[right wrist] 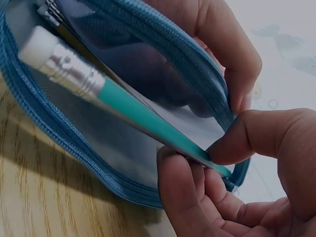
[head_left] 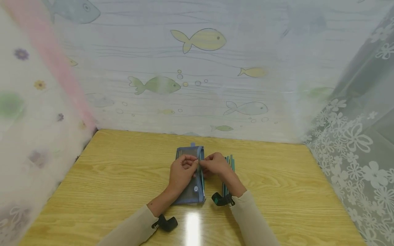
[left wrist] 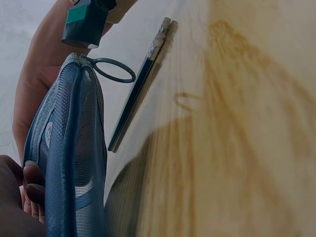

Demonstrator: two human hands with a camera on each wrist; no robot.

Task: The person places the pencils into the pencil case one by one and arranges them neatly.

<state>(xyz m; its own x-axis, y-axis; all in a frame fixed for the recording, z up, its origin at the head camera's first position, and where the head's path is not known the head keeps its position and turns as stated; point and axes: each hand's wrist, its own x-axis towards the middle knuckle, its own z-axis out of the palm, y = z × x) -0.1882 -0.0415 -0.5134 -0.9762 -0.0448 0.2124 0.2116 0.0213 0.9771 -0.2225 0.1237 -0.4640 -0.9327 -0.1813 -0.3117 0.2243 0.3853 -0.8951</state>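
A blue mesh zipper pencil pouch point(head_left: 186, 196) lies on the table in front of me. My left hand point(head_left: 181, 176) grips the pouch by its zipper edge and holds the mouth apart. At that mouth, my right hand point(head_left: 217, 164) pinches a teal pencil point(right wrist: 143, 116) between thumb and fingers. In the right wrist view, this pencil lies along the opening, its white eraser end toward the far corner of the pouch. Other pencils point(right wrist: 52, 17) show inside, partly hidden by the mesh. The left wrist view shows the pouch edge-on, with a ring point(left wrist: 116, 70) on its zipper end.
Several teal and dark pencils point(head_left: 233, 167) lie on the wooden table point(head_left: 129, 171) beside and partly under my right forearm. A fish-print cloth point(head_left: 197, 102) hangs behind the table, with a lace curtain point(head_left: 354, 164) on the right.
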